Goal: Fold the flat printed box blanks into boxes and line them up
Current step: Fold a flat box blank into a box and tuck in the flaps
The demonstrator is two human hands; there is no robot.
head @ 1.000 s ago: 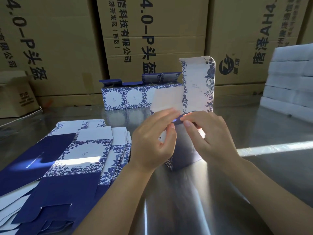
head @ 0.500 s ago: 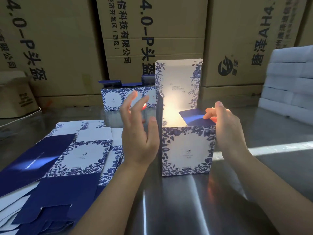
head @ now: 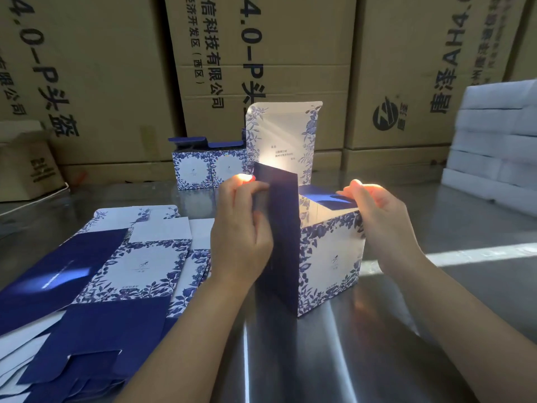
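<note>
A half-assembled blue-and-white floral printed cardboard box stands upright on the shiny metal table, near the middle of the scene, its top open and its tall white lid flap rising straight up at the far side. The left hand rests against the box's left, dark blue wall, with thumb and fingers pinching the upper edge of the dark blue side panel. The right hand is at the box's upper right corner, its fingertips closed on the small dark blue side flap that lies tilted over the opening.

To the left, just beside the left forearm, a fanned stack of flat printed box blanks lies on the table, dark blue and floral white panels showing. Farther back, left of the upright lid flap, a short row of finished floral boxes stands side by side with blue top flaps raised. Large brown corrugated cartons with black printed lettering fill the far wall, and a stack of white foam sheets sits at the far right.
</note>
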